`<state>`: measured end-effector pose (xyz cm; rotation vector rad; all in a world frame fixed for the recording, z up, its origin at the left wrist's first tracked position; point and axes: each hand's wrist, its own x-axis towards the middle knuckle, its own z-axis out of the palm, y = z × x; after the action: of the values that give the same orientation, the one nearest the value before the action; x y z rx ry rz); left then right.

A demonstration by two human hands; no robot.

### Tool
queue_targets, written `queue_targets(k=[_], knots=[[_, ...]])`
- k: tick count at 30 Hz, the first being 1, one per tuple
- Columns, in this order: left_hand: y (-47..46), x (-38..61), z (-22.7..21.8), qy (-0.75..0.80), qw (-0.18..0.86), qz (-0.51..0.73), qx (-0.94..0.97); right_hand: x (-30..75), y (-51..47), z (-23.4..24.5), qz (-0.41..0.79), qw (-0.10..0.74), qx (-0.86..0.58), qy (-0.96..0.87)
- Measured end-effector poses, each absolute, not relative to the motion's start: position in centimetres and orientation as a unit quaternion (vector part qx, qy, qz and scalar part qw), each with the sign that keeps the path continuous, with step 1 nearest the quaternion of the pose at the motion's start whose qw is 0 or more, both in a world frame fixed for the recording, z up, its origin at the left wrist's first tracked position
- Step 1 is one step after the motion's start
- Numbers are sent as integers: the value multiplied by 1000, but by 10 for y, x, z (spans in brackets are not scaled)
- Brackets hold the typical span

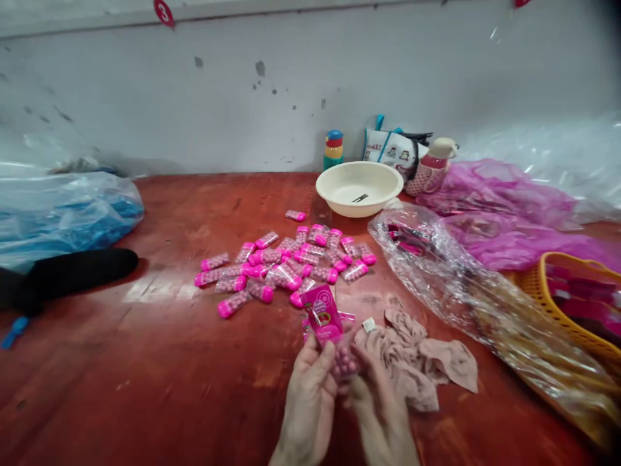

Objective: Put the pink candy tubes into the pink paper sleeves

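Note:
Between my two hands, in front of me, is a pink printed packet (pixel 321 312) with pink balls in clear plastic (pixel 344 362) just below it. I cannot tell if these are one piece. My left hand (pixel 310 388) pinches the packet's lower edge between thumb and fingers. Around the clear plastic with the balls, from the right, curl the fingers of my right hand (pixel 376 395), somewhat blurred. Beyond the packet lies a loose pile of small clear bottles (pixel 281 265) with pink caps, filled with pink balls. More pink printed plastic lies partly hidden behind the held packet.
A crumpled beige cloth (pixel 412 359) lies right of my hands. Farther right are a long clear plastic bag (pixel 451 285) and a yellow basket (pixel 538 281). A cream basin (pixel 359 207) stands at the back. On the left lie a black object (pixel 82 275) and a blue-filled bag (pixel 72 213).

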<state>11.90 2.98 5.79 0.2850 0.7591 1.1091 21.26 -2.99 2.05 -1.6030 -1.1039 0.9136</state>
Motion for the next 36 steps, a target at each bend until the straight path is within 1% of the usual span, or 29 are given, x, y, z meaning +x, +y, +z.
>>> queue_targets(k=[1, 5, 12, 15, 18, 22, 25, 28, 32, 36], knots=[[28, 119, 59, 350, 769, 522, 119, 204, -16, 22, 378, 492, -636, -458], [37, 103, 61, 363, 741, 555, 107, 184, 10, 20, 455, 476, -602, -452], [62, 68, 64, 402, 747, 490, 198, 175, 10, 20, 560, 478, -543, -404], [59, 71, 60, 421, 744, 480, 196, 162, 9, 20, 520, 514, -578, -362], [53, 82, 57, 433, 733, 497, 170, 152, 9, 19, 463, 545, -608, -345], [46, 95, 56, 429, 710, 541, 138, 149, 10, 21, 416, 552, -612, -383], [44, 98, 56, 433, 706, 549, 111, 150, 13, 22, 398, 545, -606, -423], [47, 93, 53, 431, 718, 534, 119, 151, 16, 21, 423, 541, -589, -426], [55, 82, 46, 425, 724, 516, 169, 149, 21, 20, 538, 517, -540, -389], [58, 78, 42, 445, 724, 485, 206, 146, 21, 20, 538, 513, -557, -369]])
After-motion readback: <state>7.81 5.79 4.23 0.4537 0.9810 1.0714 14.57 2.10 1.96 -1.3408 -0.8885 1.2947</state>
